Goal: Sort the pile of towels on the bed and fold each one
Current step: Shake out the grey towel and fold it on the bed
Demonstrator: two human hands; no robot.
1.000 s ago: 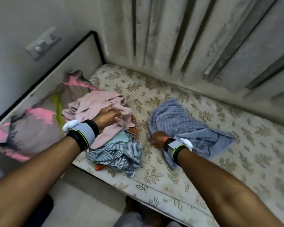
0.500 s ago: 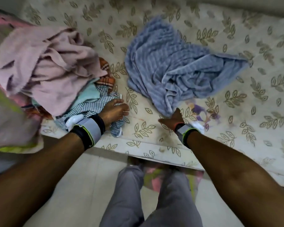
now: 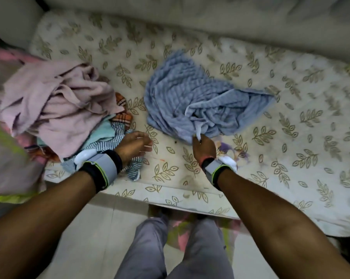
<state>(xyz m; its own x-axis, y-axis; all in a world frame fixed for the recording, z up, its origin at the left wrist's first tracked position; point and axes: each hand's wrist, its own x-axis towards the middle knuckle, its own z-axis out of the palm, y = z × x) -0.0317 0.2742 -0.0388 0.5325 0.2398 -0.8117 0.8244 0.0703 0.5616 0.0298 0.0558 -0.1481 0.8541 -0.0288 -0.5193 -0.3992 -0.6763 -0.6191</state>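
1. On the bed [image 3: 291,150], right of centre, the blue towel [image 3: 190,97] lies crumpled, apart from the pile.
2. Right hand [image 3: 204,147]: grip closed, fingers pinching the blue towel's pale near edge.
3. Left hand [image 3: 133,147]: grip open, fingers loosely extended and holding nothing, positioned over the striped cloth [image 3: 134,172] at the pile's near edge.
4. Pile, left end of the bed: pink towel [image 3: 55,101] on top; teal cloth [image 3: 101,130] and orange checked cloth [image 3: 122,117] showing underneath.
5. Each wrist carries a grey band.
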